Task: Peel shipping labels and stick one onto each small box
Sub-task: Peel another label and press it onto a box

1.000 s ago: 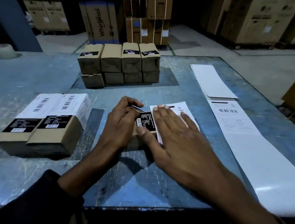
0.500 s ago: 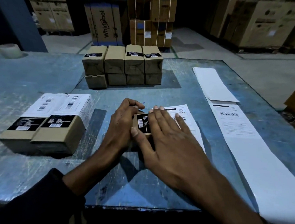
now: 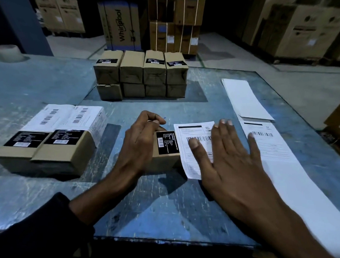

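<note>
While the left hand [image 3: 140, 143] curls round the box [image 3: 165, 150] at mid-table, the right hand [image 3: 228, 161] lies flat, fingers spread, on the label [image 3: 193, 147] draped off the box's right side (black sticker up top). Two labelled boxes [image 3: 49, 145] sit left, the label strip [image 3: 273, 149] right.
</note>
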`<state>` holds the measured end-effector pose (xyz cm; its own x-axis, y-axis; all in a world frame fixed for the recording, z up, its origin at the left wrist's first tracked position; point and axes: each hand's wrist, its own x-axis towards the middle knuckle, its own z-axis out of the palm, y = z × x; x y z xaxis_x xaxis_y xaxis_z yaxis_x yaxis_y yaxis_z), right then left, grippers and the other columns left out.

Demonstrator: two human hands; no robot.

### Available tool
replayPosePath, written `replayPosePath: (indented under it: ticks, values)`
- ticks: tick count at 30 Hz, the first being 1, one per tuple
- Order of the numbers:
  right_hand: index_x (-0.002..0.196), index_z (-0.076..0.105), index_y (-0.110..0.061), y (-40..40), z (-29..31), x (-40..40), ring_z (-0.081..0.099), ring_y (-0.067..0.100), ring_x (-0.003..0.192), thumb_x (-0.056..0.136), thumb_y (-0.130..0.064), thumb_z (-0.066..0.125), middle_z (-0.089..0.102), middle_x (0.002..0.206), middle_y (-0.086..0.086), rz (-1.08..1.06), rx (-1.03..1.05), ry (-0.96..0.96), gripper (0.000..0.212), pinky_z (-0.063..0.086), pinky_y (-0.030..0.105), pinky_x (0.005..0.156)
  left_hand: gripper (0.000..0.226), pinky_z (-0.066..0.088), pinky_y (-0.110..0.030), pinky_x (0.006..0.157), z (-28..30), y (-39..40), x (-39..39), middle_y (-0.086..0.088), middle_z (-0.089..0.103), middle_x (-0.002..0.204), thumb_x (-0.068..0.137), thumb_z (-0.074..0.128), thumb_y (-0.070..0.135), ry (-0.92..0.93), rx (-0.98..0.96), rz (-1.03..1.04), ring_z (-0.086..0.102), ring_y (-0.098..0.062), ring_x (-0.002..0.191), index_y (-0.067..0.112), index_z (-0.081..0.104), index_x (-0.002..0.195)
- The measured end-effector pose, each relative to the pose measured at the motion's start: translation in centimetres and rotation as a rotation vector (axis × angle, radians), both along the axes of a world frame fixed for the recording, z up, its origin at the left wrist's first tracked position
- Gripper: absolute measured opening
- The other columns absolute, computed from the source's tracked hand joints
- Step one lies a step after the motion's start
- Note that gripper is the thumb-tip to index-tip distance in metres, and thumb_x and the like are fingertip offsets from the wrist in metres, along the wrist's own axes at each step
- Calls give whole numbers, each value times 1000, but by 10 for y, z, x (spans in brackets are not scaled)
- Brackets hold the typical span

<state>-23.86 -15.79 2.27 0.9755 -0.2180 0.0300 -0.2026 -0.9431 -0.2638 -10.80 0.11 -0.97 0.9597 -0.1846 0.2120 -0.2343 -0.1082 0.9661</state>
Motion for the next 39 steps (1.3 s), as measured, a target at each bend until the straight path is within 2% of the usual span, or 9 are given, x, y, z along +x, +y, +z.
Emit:
replayPosePath:
  ticks: [6,14,18,21,24,27,30,35,39]
  values:
    - [170,-6,-32,30,-5,12,-25,-9,154,93,-80,-11,-14,176,-18,241,75,-38,91,-16,34,130,23,53,-43,67,0,1,1,-2,73,92,90,48,28,5,-14,-32,72,-29,83,18,66,98]
    - [169,-13,-24,-11,-12,8,-19,0,159,82,-86,-21,-16,177,-7,75,2,9,108,-11,32,132,18,55,-49,73,3,1,-4,-6,77,91,97,45,34,-19,27,-22,74,-27,84,31,63,99]
    - [171,4,-26,-37,-8,-7,-5,3,162,72,-86,-33,9,179,-3,-24,30,66,122,-3,37,132,18,56,-59,78,3,1,-7,-6,77,91,98,46,30,-15,20,-27,74,-31,85,28,64,100]
    - [170,18,-24,-30,-2,-13,10,5,160,84,-85,-18,21,177,-3,-141,105,-80,110,2,37,131,17,56,-59,79,2,1,-7,-6,77,90,102,48,24,-15,27,-21,74,-31,86,27,65,101]
    - [170,8,-33,-7,8,-5,-9,-6,158,91,-83,-11,3,178,-14,-65,84,-172,96,-10,31,130,18,56,-58,80,1,1,-5,-5,77,91,103,47,23,-7,41,-30,74,-28,86,29,65,102]
    - [170,-2,-35,18,3,6,-25,-11,154,99,-75,-6,-15,175,-20,182,79,-74,82,-15,33,130,18,56,-50,76,1,2,-4,-7,75,89,99,49,22,-7,13,-43,73,-28,84,26,66,103]
    - [171,5,-33,21,-12,11,-18,-8,157,102,-72,-3,-4,177,-18,280,20,-64,79,-9,33,132,18,56,-47,73,0,4,-4,-8,75,90,102,49,17,-11,5,-57,74,-30,84,23,66,105]
    - [170,-1,-37,-10,-11,4,-15,-11,156,93,-76,-13,-7,176,-21,163,-8,-44,87,-9,26,130,11,55,-44,69,2,4,-9,-2,77,89,101,58,18,-32,33,-71,76,-21,80,25,64,108]
    - [168,18,-43,-31,-2,0,-2,-7,159,97,-77,4,11,175,-22,59,112,-57,80,0,27,129,28,61,-55,76,7,8,-16,6,77,96,86,63,43,-98,108,-76,76,-18,84,33,61,112]
